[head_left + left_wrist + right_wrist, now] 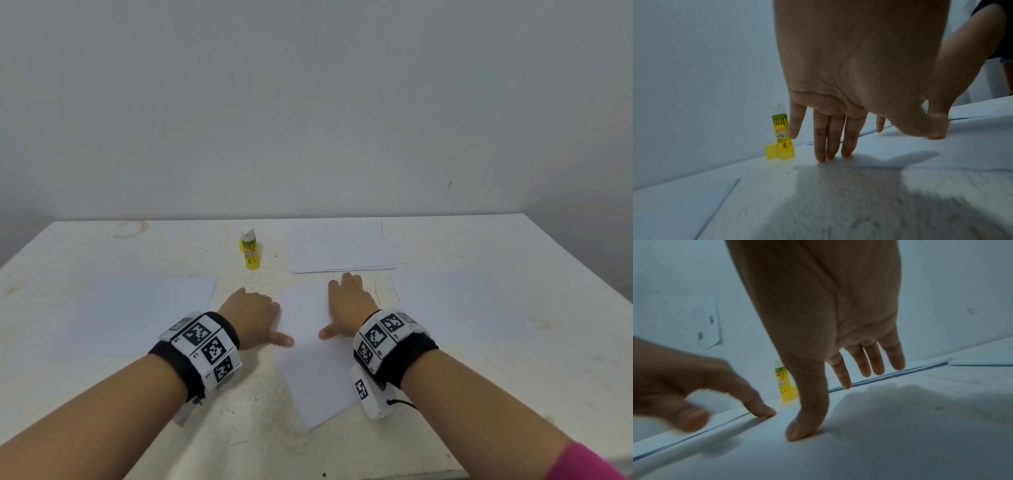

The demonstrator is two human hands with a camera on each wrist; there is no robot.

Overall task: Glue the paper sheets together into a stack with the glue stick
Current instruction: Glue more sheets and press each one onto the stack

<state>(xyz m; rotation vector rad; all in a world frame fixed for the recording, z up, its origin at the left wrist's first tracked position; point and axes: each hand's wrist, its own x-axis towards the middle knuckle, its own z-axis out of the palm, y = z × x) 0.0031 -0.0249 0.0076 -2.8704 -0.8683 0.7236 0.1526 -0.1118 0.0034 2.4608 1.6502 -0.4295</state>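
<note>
A white paper sheet (317, 359) lies slanted in the middle of the table. My right hand (344, 303) rests flat on its right part, fingers straight, and the thumb (801, 431) presses on the paper. My left hand (258, 313) lies with straight fingers at the sheet's left edge; its thumb (282, 340) touches that edge. The yellow-green glue stick (249, 251) stands upright and uncapped behind my left hand, with its yellow cap (771, 152) beside it. A stack of white sheets (342, 248) lies at the back, just beyond my right fingertips.
One single sheet (137, 315) lies to the left and another sheet (462, 308) to the right of the hands. The white table (548, 377) ends at a grey wall (308, 102) close behind the stack. A pink sleeve (589, 462) shows at the lower right.
</note>
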